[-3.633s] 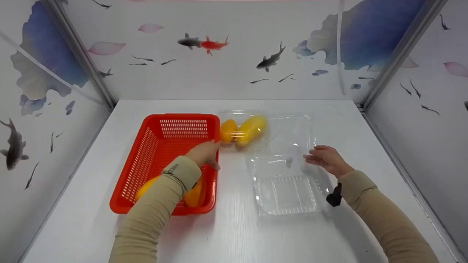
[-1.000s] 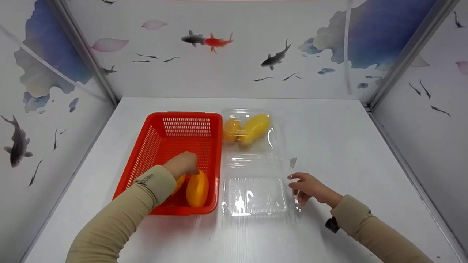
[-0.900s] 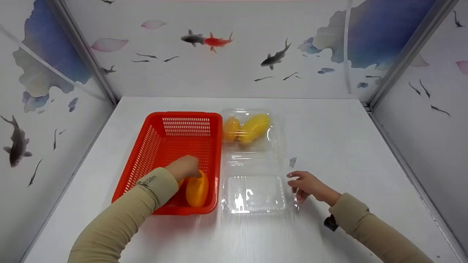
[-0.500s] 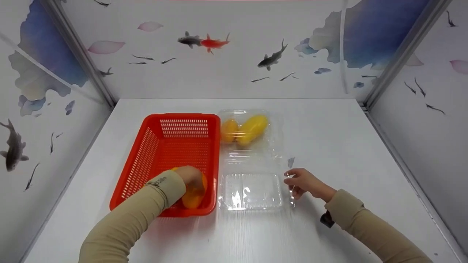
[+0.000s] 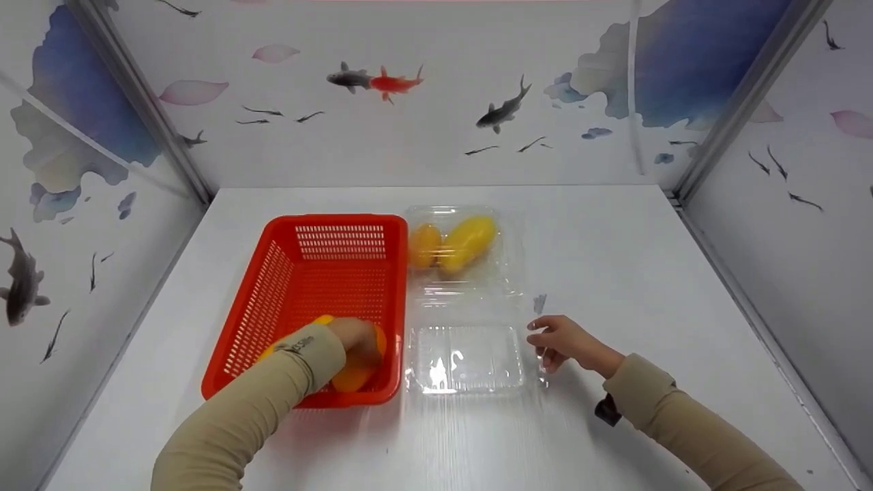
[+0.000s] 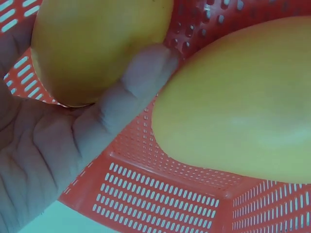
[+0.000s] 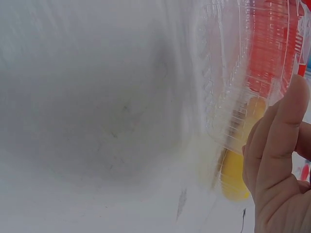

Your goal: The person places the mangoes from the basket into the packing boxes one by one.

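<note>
My left hand (image 5: 354, 334) is down inside the red plastic basket (image 5: 395, 273). In the left wrist view, its thumb and fingers grip an orange-yellow mango (image 6: 102, 43). Another mango (image 6: 238, 102) lies right beside the thumb; in the head view the forearm partly covers it. Right of the basket lies a clear plastic clamshell container, its front tray (image 5: 470, 354) flat on the table. My right hand (image 5: 566, 341) is at that tray's right edge, fingers loosely bent; whether they touch the plastic is hard to tell. The right wrist view shows the index finger (image 7: 286, 121) nearly straight.
Behind the front tray, a clear plastic box (image 5: 426, 279) with two yellow mangoes (image 5: 469, 242) under its plastic stands against the basket's right side. White panels printed with fish enclose the white table (image 5: 600, 239) at the back and both sides.
The left hand left the basket's right rim, reached toward the front and took hold of a mango. The clear container slid left toward the basket, and the right hand moved left and nearer.
</note>
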A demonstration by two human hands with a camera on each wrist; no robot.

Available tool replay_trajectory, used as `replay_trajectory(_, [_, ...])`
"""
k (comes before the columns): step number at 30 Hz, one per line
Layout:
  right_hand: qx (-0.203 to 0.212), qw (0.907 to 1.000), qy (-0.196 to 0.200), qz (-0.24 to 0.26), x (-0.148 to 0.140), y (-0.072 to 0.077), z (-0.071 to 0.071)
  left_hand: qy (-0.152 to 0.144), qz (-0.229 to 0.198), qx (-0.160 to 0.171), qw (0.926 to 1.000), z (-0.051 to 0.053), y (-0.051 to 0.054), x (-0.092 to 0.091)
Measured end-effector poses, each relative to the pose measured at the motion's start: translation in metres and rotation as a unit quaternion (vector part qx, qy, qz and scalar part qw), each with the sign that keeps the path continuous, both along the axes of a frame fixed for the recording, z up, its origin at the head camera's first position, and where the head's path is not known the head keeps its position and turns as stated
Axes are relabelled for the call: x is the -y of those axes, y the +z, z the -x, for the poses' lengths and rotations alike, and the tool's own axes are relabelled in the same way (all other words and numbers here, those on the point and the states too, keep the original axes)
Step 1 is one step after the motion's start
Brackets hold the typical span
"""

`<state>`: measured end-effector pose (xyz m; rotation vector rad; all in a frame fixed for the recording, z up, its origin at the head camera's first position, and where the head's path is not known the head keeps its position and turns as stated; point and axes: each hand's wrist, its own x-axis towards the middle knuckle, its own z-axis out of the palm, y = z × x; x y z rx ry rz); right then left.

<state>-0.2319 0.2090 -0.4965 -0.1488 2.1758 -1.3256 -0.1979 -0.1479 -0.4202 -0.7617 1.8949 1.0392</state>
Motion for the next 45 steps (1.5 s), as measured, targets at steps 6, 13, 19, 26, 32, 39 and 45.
replay_trajectory(6, [-0.001, 0.9999, 0.008, 0.012, 0.001, -0.003, -0.001, 0.087, -0.064, -0.002, 0.9942, -0.005, -0.001, 0.000])
replay_trajectory(13, [0.000, 1.0000, 0.004, 0.007, 0.001, -0.004, -0.002, -0.073, 0.063, -0.046, 0.9943, 0.006, 0.011, 0.008])
replay_trajectory(19, [-0.001, 1.0000, 0.002, 0.001, 0.001, -0.005, -0.003, -0.129, 0.116, -0.057, 0.9832, 0.022, 0.027, 0.017])
replay_trajectory(26, [-0.003, 0.9999, -0.009, -0.007, 0.001, -0.005, -0.003, -0.301, 0.120, -0.155, 0.9333, 0.037, 0.035, 0.024])
replay_trajectory(32, [-0.005, 0.9999, -0.010, -0.002, 0.001, -0.006, -0.005, -0.308, 0.091, -0.264, 0.9096, 0.047, 0.042, 0.018])
replay_trajectory(39, [-0.005, 0.9999, -0.006, 0.007, -0.001, -0.005, -0.005, -0.281, 0.091, -0.336, 0.8943, 0.053, 0.049, -0.012])
replay_trajectory(45, [-0.007, 1.0000, -0.006, -0.001, 0.000, -0.005, -0.005, -0.271, 0.086, -0.374, 0.8830, 0.052, 0.054, -0.048])
